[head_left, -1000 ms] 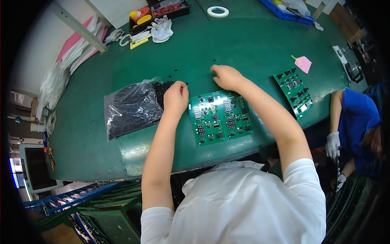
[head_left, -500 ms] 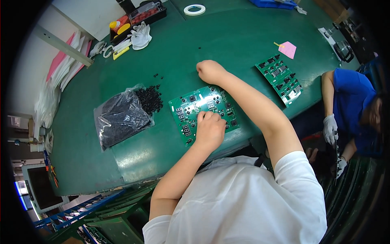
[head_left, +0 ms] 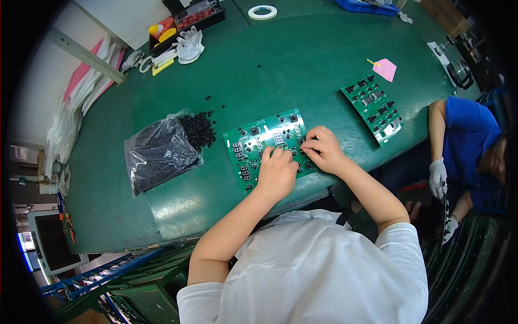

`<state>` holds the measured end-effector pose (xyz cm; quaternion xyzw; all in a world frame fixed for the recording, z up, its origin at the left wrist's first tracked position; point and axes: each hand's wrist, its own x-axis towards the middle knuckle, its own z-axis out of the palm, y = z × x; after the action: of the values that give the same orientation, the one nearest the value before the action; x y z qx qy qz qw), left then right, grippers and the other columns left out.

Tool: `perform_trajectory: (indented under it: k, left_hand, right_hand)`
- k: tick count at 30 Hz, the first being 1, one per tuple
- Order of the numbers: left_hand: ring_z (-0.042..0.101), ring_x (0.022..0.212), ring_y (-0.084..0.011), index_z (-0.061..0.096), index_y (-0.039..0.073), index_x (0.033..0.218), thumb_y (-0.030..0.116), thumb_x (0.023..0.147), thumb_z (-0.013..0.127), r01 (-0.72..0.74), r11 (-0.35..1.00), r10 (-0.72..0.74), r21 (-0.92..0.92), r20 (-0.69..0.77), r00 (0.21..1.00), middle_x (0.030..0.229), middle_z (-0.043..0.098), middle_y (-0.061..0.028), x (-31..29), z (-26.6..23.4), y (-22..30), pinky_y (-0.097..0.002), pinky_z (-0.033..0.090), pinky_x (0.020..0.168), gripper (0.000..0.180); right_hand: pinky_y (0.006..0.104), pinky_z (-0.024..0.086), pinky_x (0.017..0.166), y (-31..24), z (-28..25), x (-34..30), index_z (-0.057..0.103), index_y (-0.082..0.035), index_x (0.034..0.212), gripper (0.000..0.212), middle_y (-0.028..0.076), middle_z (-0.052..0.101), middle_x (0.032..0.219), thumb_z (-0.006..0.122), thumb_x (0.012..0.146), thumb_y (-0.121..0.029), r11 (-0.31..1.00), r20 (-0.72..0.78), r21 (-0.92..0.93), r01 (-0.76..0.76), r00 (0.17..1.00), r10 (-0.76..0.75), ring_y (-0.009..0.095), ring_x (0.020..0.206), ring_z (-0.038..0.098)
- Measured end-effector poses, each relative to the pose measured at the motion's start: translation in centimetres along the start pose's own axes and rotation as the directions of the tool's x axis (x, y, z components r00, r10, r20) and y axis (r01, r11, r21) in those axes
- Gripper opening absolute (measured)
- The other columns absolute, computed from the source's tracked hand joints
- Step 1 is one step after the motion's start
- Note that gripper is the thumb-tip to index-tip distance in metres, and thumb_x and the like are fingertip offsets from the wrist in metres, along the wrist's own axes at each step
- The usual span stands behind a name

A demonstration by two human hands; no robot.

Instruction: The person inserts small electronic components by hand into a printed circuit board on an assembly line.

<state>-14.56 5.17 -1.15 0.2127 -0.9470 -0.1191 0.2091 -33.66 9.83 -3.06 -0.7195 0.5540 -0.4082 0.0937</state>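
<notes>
A green workbench (head_left: 270, 65) is being shared in a workshop, its surface curving away toward a white wall. A green circuit board (head_left: 270, 141) is lying near the front edge of the bench, and it is being worked on by a person in a white shirt, seen from above. The left hand (head_left: 276, 174) is being rested on the board's near right part, fingers curled downward; whether anything is pinched beneath them cannot be told. The right hand (head_left: 322, 151) is being pressed against the board's right edge, just beside the left hand, its fingertips drawn together over the board, though what they are closed on, if anything, is too small to be made out. A clear bag of small black parts (head_left: 159, 154) is lying to the left of the board, with loose black parts (head_left: 198, 129) spilling from its mouth. A 2nd circuit board (head_left: 372, 108) is lying well apart to the right, beside a pink note (head_left: 385, 69). White gloves (head_left: 189, 44) and a roll of tape (head_left: 263, 12) are being kept at the far side. A co-worker in blue (head_left: 465, 140) is being seated at the right.
</notes>
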Motion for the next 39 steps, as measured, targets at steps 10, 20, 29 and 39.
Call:
perform_trajectory:
  k: [10, 20, 29, 39]
  left_hand:
    - [0.054, 0.099, -0.0314, 0.063, 0.006, 0.097, 0.008, 0.075, 0.064, 0.241, 0.953, -0.295, -0.181, -0.393, 0.871, 0.102, 0.059, -0.0136, -5.5, -6.2, -7.0, -0.0415, 0.042, 0.087, 0.022]
    - [0.057, 0.084, -0.0219, 0.062, -0.001, 0.091, 0.001, 0.085, 0.057, 0.547, 0.703, -0.71, -0.455, -0.493, 0.502, 0.098, 0.061, -0.0126, -15.0, -8.8, -10.9, -0.0286, 0.046, 0.073, 0.008]
    - [0.054, 0.082, -0.0251, 0.066, 0.011, 0.084, 0.009, 0.07, 0.071, 0.39, 0.913, -0.407, -0.12, -0.341, 0.848, 0.084, 0.057, -0.0041, -11.5, -4.1, -3.7, -0.0389, 0.04, 0.076, 0.015]
    - [0.053, 0.081, -0.0243, 0.066, 0.012, 0.083, 0.009, 0.07, 0.071, 0.347, 0.936, -0.349, -0.063, -0.297, 0.889, 0.081, 0.055, -0.0034, -11.3, -2.4, -3.4, -0.0395, 0.039, 0.075, 0.014]
  right_hand:
    - [0.0257, 0.044, 0.067, 1.8, -0.4, -1.7, 0.057, -0.001, 0.085, 0.003, 0.007, 0.058, 0.083, 0.059, 0.085, -0.004, 0.907, -0.262, 0.313, -0.28, 0.893, 0.367, 0.015, 0.074, 0.054]
    - [0.0228, 0.043, 0.064, 1.5, 0.4, -3.4, 0.056, -0.001, 0.085, 0.01, 0.0, 0.056, 0.072, 0.062, 0.086, -0.008, 0.741, -0.087, 0.489, -0.46, 0.82, 0.566, 0.006, 0.069, 0.051]
    - [0.0396, 0.046, 0.075, -5.0, 0.1, -2.7, 0.055, -0.007, 0.079, 0.014, 0.008, 0.066, 0.094, 0.064, 0.07, -0.002, 0.992, -0.08, 0.023, 0.127, 0.989, -0.125, 0.03, 0.086, 0.059]
    - [0.0454, 0.039, 0.092, -6.8, 1.4, -3.1, 0.059, -0.009, 0.086, 0.016, 0.004, 0.063, 0.114, 0.067, 0.072, -0.011, 0.967, 0.202, -0.078, 0.242, 0.954, -0.222, 0.027, 0.112, 0.053]
